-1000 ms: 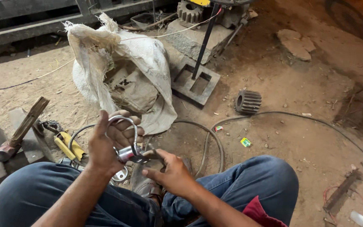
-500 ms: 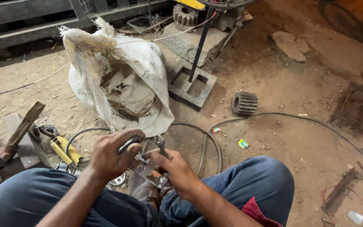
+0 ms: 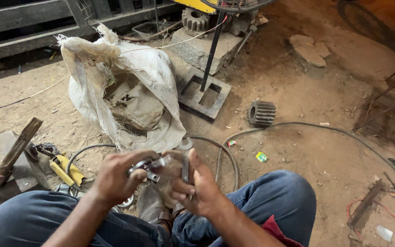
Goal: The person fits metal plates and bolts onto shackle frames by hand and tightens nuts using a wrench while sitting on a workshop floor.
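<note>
Hammer (image 3: 10,153), wooden-handled, lies at the far left on a grey block (image 3: 21,171) on the dirt floor, head pointing toward the lower left corner. Just to its right lie pliers with yellow handles (image 3: 67,170), and a black cable (image 3: 216,151) loops across the ground behind them.

Behind these, at upper left of centre, stands a white woven sack (image 3: 138,87), torn open at the front, with a bulky grey-brown lump visible inside.

The left hand (image 3: 115,178) is closed around a metal clamp part (image 3: 154,165), fingers curled over a curved shiny piece with a short bolt-like stub showing between thumb and forefinger. The part is blurred, so its exact shape cannot be told. It sits at lower centre, above the knees, between the two hands.

The right hand (image 3: 197,187) is closed as well, gripping the same assembly from the other side, with a narrow upright metal piece (image 3: 185,164) against its thumb. The two hands are touching or nearly so. Both forearms rest over legs in blue jeans (image 3: 261,201).

Further right and behind, a black post rises from a square steel base (image 3: 204,93) with two rectangular openings. A dark toothed gear (image 3: 261,113) lies on the dirt to the right of it. A small green wrapper (image 3: 261,157) lies near the cable. Metal scraps and red wire (image 3: 380,210) lie at the far right.
</note>
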